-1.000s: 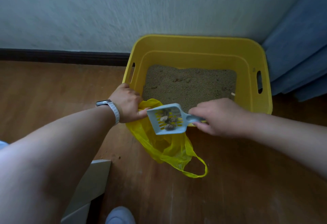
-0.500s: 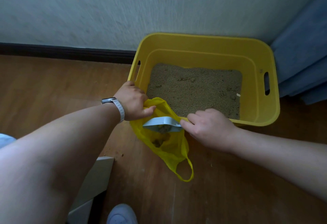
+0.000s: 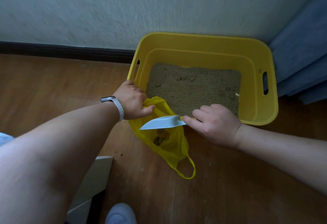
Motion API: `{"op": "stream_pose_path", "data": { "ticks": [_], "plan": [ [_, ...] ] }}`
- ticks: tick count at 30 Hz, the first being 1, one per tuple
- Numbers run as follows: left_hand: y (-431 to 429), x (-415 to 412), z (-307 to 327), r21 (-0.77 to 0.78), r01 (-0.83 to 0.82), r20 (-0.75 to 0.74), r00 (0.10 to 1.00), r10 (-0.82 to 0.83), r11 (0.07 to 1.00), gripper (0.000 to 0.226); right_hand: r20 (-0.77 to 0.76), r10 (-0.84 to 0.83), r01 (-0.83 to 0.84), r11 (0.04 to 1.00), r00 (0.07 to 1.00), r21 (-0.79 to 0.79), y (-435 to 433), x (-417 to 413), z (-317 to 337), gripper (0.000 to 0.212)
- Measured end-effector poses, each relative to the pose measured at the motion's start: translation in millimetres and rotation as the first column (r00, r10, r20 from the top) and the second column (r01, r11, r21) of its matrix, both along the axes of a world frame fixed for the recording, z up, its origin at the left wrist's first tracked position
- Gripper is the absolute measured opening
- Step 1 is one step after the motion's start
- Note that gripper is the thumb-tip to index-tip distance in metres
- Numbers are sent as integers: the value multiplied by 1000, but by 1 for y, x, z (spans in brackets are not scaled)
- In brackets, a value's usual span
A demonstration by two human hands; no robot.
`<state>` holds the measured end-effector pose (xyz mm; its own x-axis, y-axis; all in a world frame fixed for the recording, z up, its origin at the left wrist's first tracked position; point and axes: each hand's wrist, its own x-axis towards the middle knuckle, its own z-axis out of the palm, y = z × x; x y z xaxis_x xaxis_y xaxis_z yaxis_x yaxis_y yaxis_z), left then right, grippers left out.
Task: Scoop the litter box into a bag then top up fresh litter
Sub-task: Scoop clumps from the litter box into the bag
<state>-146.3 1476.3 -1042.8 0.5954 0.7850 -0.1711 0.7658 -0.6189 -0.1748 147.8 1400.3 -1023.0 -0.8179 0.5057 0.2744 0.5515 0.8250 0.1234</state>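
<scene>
Tipped onto its edge now, the pale blue scoop [image 3: 162,123] no longer carries the clumps [image 3: 159,139] it held level a second ago; they lie inside the yellow bag [image 3: 169,146], which hangs just in front of the litter box [image 3: 203,36] at its near left corner. The right hand [image 3: 214,124] pinches the scoop's handle with curled fingers, over the box's near rim. The left hand [image 3: 132,101], a watch [image 3: 109,99] on its wrist, grips the bag's mouth between thumb and fingers, touching that same corner. Sandy litter [image 3: 194,86] covers the box's bottom. The box stands on a brown wooden floor [image 3: 230,179], its far side near a pale textured wall [image 3: 123,11] with a dark baseboard [image 3: 62,50]; blue curtain [image 3: 304,47] hangs just right of the box. Loose grains dot the floor left of the bag.
</scene>
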Motion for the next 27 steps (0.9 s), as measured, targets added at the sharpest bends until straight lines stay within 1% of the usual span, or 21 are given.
{"op": "stream_pose_path", "data": {
  "ticks": [3, 5, 6, 8, 9, 10, 12, 13, 15, 18, 21, 24, 27],
  "plan": [
    [-1, 0, 1, 4, 1, 6, 1000, -1, 1000, 71, -16, -12, 12, 1000, 1000, 12, 2, 3, 1, 20],
    [-1, 0, 3, 1, 1, 14, 1000, -1, 1000, 72, -27, -37, 36, 999, 999, -19, 4, 4, 2, 17],
    [0, 0, 4, -5, 5, 18, 1000, -5, 1000, 72, -41, -72, 69, 996, 997, -64, 4, 4, 3, 17],
    [1, -1, 4, -15, 22, 42, 999, -21, 1000, 68, -92, -202, 176, 957, 975, -230, 5, 3, 7, 23],
    [0, -1, 3, -8, 27, 63, 998, -26, 1000, 64, -101, -281, 232, 911, 955, -342, 6, 2, 10, 27],
    [0, -1, 3, 1, 28, 77, 997, -28, 1000, 63, -77, -350, 280, 845, 933, -455, 8, 2, 14, 28],
    [1, -2, 0, 19, 32, 81, 996, -34, 999, 67, 22, -442, 339, 655, 897, -676, 15, 5, 20, 19],
    [1, -2, -2, 31, 38, 81, 996, -40, 999, 69, 34, -480, 343, 574, 876, -743, 20, 7, 23, 17],
    [2, -2, -2, 35, 42, 61, 997, -44, 999, 71, 41, -556, 345, 454, 830, -822, 29, 12, 28, 15],
    [3, -3, -3, 31, 43, 53, 998, -45, 999, 71, 123, -619, 410, 346, 776, -844, 46, 23, 29, 13],
    [3, -5, -6, 47, 41, 93, 995, -46, 998, 70, 218, -640, 495, 290, 736, -819, 64, 40, 27, 10],
    [3, -6, -8, 85, 54, 139, 988, -65, 995, 66, 358, -610, 621, 292, 707, -728, 85, 62, 25, 13],
    [4, -7, -11, 100, 55, 180, 981, -72, 994, 64, 476, -591, 735, 337, 652, -588, 110, 83, 27, 23]
  ]
}}
